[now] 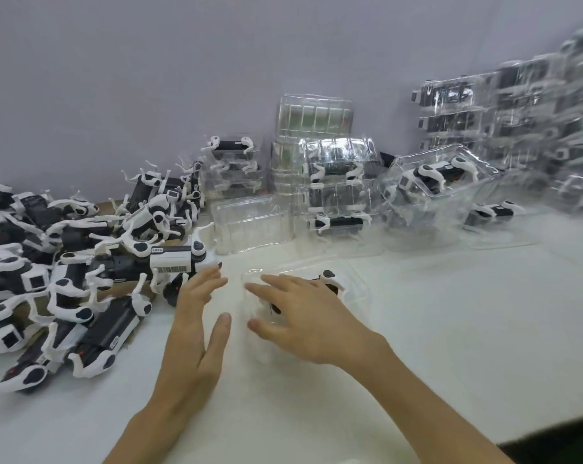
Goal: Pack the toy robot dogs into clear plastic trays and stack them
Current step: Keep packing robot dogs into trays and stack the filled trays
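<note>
Toy robot dogs [66, 262], black and white, lie in a loose heap on the left part of the white table [450, 329]. One dog [330, 279] sits inside a clear tray [357, 286] at the table's centre, just right of the heap. Only a white leg joint and part of its dark body show past the hand.

Right hand [303, 316]: laid over the clear tray, fingers spread and nearly straight, thumb extended along the tray's near-left side. It rests on the plastic and grips nothing.

Left hand [196, 323]: held flat, fingers straight and close together, thumb apart, palm turned toward the tray. It holds nothing. Its fingertips are next to the nearest dog of the heap; contact cannot be determined.

Behind the centre tray lies an empty tray [250, 222]. A stack of packed trays [337, 182] stands against the wall [149, 78], each holding a dog. One tilted packed tray [440, 175] leans to its right. Taller stacks [517, 122] fill the far right, blurred.
</note>
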`<act>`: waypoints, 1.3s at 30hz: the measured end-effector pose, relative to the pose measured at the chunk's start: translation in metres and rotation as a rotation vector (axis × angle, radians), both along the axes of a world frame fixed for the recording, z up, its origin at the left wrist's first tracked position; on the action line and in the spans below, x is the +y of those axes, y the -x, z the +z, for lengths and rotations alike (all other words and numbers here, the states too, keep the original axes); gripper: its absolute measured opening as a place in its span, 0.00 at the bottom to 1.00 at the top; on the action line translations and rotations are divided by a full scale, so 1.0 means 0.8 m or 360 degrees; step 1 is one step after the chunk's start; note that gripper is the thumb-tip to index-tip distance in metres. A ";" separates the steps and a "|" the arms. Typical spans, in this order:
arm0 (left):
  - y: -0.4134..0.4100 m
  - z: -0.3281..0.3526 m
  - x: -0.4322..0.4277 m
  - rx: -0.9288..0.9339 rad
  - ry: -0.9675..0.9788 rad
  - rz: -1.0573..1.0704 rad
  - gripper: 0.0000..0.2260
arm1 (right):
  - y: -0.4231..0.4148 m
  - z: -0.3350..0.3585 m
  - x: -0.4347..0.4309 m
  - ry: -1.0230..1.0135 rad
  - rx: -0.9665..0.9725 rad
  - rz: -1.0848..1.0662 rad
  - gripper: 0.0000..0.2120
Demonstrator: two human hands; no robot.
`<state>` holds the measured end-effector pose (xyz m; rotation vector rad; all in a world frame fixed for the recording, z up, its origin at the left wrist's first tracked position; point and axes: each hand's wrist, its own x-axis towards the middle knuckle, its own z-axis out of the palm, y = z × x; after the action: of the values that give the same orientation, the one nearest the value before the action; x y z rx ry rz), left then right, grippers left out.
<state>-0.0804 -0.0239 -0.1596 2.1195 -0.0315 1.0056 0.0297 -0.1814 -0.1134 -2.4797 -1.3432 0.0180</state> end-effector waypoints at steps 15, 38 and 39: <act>-0.002 0.006 -0.001 0.0026 -0.0138 0.0200 0.19 | -0.129 0.002 -0.217 -0.0134 0.0016 -0.1028 0.20; -0.001 0.014 0.037 0.0193 0.0432 0.0875 0.29 | -0.049 0.051 0.098 -0.0458 0.0160 0.0118 0.38; -0.001 0.015 0.037 0.0194 0.0358 0.0871 0.28 | -0.052 0.045 0.116 -0.0312 0.0212 0.0124 0.43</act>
<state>-0.0799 0.0053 -0.1473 2.0124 0.7221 1.1183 0.0715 -0.0888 -0.0774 -2.2233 -1.3181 0.0651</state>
